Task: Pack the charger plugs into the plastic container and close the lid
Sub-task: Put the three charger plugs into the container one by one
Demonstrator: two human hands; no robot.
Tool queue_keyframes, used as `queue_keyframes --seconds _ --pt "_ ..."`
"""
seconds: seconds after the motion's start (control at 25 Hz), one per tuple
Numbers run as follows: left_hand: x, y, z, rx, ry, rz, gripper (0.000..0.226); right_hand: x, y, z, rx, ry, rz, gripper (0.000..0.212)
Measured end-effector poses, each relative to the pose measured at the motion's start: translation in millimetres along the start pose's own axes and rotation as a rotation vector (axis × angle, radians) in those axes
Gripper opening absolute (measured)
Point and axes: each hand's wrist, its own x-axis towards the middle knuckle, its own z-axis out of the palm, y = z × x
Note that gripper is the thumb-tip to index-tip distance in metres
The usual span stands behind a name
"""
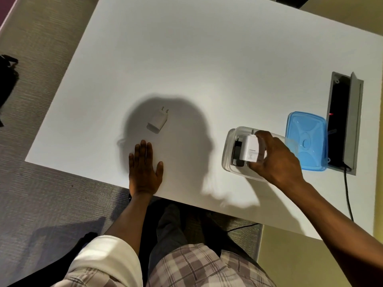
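My right hand (275,160) grips a white charger plug (251,149) over the clear plastic container (227,160) at the right of the white table. A black charger (237,152) lies inside the container at its left side. The blue lid (306,141) rests flat on the table just right of the container. A second white charger plug (157,120), its two pins pointing away from me, lies on the table near the middle. My left hand (144,168) lies flat, palm down, on the table's near edge, a little below that plug, holding nothing.
An open cable hatch (344,121) with a grey flap is sunk in the table right of the lid; a black cable (348,197) runs from it over the edge. A dark bag (7,79) sits on the carpet at the far left.
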Motion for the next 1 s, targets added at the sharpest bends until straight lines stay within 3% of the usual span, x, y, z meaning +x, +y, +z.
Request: queue_keyframes --seconds 0.24,1.0 --pt "0 -2 3 0.004 0.003 0.005 0.074 2 45 25 -0.074 -0.058 0.065 0.077" --pt "0 -4 3 -0.002 0.016 0.012 0.074 25 54 51 -0.102 -0.229 0.201 0.082"
